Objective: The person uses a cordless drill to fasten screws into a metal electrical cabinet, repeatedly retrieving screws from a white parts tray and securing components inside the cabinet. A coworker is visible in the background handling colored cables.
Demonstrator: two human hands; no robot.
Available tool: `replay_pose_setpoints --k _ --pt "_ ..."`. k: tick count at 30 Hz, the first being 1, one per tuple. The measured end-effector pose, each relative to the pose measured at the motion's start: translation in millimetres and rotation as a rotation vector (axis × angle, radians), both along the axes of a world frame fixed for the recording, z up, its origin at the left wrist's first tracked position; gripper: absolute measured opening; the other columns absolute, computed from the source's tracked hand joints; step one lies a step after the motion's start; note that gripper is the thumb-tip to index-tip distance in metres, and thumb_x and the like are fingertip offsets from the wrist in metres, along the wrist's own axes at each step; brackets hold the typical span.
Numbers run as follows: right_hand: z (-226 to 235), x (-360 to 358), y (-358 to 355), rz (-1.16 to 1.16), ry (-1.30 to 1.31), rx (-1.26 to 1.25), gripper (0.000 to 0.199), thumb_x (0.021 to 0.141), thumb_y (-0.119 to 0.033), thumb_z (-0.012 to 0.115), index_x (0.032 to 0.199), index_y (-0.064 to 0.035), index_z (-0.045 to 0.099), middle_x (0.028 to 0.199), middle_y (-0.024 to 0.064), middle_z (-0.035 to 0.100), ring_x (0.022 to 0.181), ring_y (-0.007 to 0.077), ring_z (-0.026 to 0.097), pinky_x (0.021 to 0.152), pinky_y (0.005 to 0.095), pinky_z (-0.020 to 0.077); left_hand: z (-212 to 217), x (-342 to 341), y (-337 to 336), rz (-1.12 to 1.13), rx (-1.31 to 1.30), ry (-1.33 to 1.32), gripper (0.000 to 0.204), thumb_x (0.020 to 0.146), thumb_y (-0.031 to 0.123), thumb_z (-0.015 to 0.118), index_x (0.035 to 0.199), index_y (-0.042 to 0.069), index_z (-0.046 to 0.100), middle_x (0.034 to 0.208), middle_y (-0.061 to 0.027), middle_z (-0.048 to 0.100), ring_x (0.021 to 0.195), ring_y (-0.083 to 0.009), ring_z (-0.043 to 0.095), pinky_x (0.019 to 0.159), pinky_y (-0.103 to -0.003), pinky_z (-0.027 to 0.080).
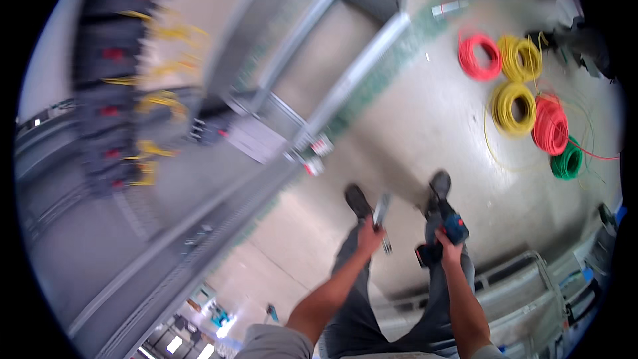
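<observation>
My left hand (369,236) is closed around a short, narrow silvery metal piece (381,209). One end of it sticks out above the fingers and another bit shows below; blur hides its exact kind. In my right hand (450,247) is a cordless drill (456,228), dark with blue and red parts, gripped by its handle. Its black battery (426,255) points to the left. Both hands are held apart in front of my legs, over the floor.
A grey metal cabinet frame (359,66) lies at the left, with black modules (106,86) and yellow wires (163,103). Red (480,58), yellow (514,109) and green (567,159) wire coils rest on the floor to the right. Metal rails (525,272) stand at lower right.
</observation>
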State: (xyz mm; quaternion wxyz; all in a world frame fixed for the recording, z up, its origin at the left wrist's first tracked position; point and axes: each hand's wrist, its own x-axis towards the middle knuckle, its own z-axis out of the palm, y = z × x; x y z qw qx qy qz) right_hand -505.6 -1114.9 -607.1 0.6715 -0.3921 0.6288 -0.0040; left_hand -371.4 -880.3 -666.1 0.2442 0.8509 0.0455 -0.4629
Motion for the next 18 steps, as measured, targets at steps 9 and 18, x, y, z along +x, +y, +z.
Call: replay_pose_setpoints --k 9,18 --pt "183.4 30.7 -10.3 0.035 -0.337 0.053 0.019 0.077 0.000 0.072 0.090 -0.0085 0.061 0.075 0.0013 0.058 0.061 0.0154 0.059 0.057 0.0315 0.0496 418.6 95.6 -22.2 -0.025 -0.217 -0.292 0.034 0.089 0.020 0.072 0.115 0.006 0.056 0.088 -0.0119 0.069 0.082 -0.0231 0.072 0.073 -0.039 0.056" --pt "310.7 48.4 -104.0 0.128 -0.528 -0.181 0.021 0.076 0.000 0.071 0.093 -0.0059 0.060 0.076 0.0025 0.059 0.055 0.0152 0.057 0.051 0.0301 0.0485 904.2 185.7 -24.6 -0.395 -0.160 -1.858 0.032 0.077 0.000 0.072 0.108 0.006 0.065 0.094 -0.0115 0.070 0.085 -0.0297 0.072 0.073 -0.038 0.058"
